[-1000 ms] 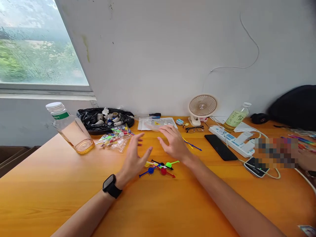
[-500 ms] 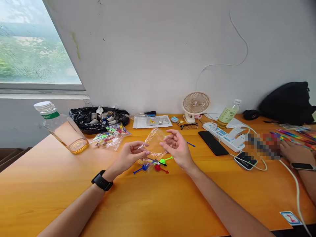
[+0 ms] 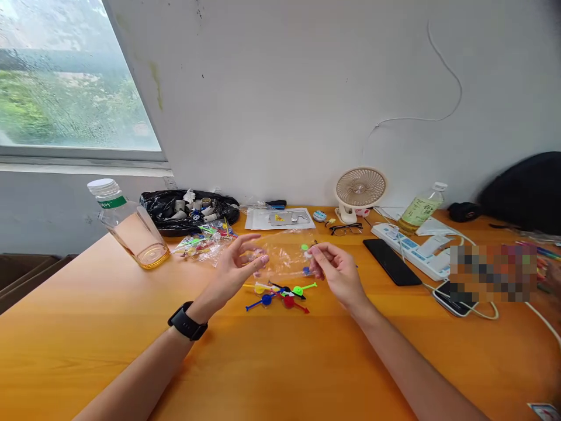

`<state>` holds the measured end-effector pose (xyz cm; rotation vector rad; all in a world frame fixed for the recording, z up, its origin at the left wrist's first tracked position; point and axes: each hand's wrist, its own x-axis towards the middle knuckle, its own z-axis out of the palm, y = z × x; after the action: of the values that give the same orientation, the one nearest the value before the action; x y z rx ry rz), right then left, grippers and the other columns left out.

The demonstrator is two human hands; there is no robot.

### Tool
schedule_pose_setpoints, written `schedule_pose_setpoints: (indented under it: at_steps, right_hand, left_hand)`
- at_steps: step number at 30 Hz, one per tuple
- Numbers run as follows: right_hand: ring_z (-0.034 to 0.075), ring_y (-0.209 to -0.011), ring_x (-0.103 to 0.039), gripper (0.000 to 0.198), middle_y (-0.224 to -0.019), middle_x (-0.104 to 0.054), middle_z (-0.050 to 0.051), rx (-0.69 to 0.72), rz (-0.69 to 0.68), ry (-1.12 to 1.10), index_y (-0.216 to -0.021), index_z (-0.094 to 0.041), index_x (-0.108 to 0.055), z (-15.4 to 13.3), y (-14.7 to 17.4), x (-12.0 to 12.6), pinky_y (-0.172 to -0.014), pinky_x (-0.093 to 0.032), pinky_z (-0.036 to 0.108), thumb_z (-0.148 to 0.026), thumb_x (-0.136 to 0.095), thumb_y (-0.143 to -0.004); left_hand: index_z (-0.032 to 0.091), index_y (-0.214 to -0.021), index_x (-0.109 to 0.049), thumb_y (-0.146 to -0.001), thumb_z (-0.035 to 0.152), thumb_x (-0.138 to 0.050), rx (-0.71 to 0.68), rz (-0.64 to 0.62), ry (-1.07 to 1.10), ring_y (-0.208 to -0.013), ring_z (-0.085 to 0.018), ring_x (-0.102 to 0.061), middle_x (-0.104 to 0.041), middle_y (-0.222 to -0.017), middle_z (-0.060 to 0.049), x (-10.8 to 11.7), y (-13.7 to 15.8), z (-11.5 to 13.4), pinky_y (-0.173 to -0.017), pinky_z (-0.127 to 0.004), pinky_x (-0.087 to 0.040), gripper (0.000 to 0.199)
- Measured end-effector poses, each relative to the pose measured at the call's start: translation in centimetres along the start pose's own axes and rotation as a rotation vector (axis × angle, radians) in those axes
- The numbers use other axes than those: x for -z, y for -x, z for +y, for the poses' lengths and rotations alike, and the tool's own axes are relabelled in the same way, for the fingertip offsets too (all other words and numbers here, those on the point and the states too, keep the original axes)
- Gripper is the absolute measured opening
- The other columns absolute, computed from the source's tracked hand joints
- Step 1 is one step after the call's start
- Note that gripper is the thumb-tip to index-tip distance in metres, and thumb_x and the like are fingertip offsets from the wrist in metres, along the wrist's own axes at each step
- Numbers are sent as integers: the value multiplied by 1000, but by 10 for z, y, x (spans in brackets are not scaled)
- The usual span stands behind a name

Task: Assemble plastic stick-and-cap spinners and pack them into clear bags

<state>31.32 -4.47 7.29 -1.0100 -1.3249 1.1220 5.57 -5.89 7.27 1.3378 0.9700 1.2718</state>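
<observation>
The left hand (image 3: 234, 272) and the right hand (image 3: 335, 269) each pinch one end of a clear plastic bag (image 3: 284, 257), held up flat between them. Just under the bag, the colored plastic sticks (image 3: 280, 294) lie loose on the tabletop (image 3: 280, 362), not in the bag yet. Half a second ago the bag was crumpled; now it is pulled wide. Farther off lies a bag of more sticks (image 3: 204, 245).

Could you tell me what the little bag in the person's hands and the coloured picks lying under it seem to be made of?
The small bag, held between the left hand and right hand, looks like thin clear plastic film: glossy, crinkled, table visible through it. The coloured picks look like moulded plastic: bright, uniform colours with a slight sheen, though they are small to judge.
</observation>
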Motion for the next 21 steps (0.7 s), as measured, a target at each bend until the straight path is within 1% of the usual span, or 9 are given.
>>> schedule_pose_setpoints:
  at_steps: [1, 2, 5, 7, 10, 12, 15, 18, 21]
  right_hand:
    - [12, -55, -55, 39, -67, -65, 1, -3, 63, -26, -91, -19, -72, 0, 0, -1, -51, -43, 24, -57, -78, -87]
    - [13, -55, -56, 39, -67, -66, 1, -11, 105, -50, -93, -19, -71, 0, -1, -1, -52, -44, 24, -57, -79, -86]
    - [14, -60, -59, 34, -70, -69, 3, -32, 89, -69, -87, -19, -70, -1, -1, -1, -56, -47, 25, -52, -78, -86]
    - [14, -60, -57, 26, -69, -68, 2, -15, 84, -54, -82, -19, -68, 0, 0, -1, -56, -45, 25, -44, -75, -86]
    - [12, -56, -50, 14, -63, -65, 1, 5, 162, -41, -76, -20, -67, 1, 0, 1, -53, -38, 25, -33, -69, -82]
    - [12, -55, -49, 12, -60, -63, 1, -20, 175, -36, -74, -20, -66, 3, 0, 2, -52, -36, 25, -30, -66, -80]
    - [13, -56, -50, 15, -62, -64, 1, -78, 99, -12, -74, -20, -66, 5, -2, 3, -52, -36, 26, -33, -69, -80]
    - [14, -61, -53, 22, -70, -67, 2, -53, 24, 35, -78, -19, -69, 4, -3, 5, -56, -41, 27, -39, -78, -80]
    - [16, -70, -58, 26, -80, -69, 3, -32, -4, 25, -87, -19, -75, 4, -5, 6, -61, -46, 27, -41, -85, -76]
  left_hand:
    - [24, -140, -56, -85, 40, -86, 18, 7, 25, -85, -17, -72, -73, -108, -5, -1, 1, 0, -70, -28, -60, 65]
    - [25, -141, -54, -84, 39, -87, 44, -4, 42, -89, -18, -73, -72, -110, -5, -2, 1, 0, -74, -30, -61, 68]
    - [20, -130, -60, -83, 38, -87, 107, -43, 61, -87, -18, -73, -72, -98, -4, 0, 0, -3, -81, -32, -61, 57]
    - [18, -123, -64, -80, 36, -89, 111, -6, 73, -92, -19, -74, -73, -95, -4, 2, -3, -6, -86, -32, -60, 53]
    - [18, -122, -65, -76, 32, -92, 94, 76, 92, -103, -20, -73, -77, -102, -6, 7, -6, -8, -95, -34, -58, 56]
    - [19, -121, -65, -76, 34, -92, 81, 110, 99, -103, -20, -73, -78, -103, -7, 8, -7, -9, -94, -33, -58, 54]
    - [19, -116, -65, -79, 38, -89, 69, 112, 91, -94, -19, -74, -77, -96, -5, 9, -8, -10, -85, -31, -57, 48]
    - [19, -112, -64, -77, 37, -91, 72, 92, 92, -87, -18, -74, -78, -90, -4, 10, -9, -12, -82, -31, -57, 48]
    - [19, -108, -64, -75, 36, -93, 81, 90, 106, -86, -18, -74, -78, -88, -4, 10, -10, -13, -81, -31, -57, 48]
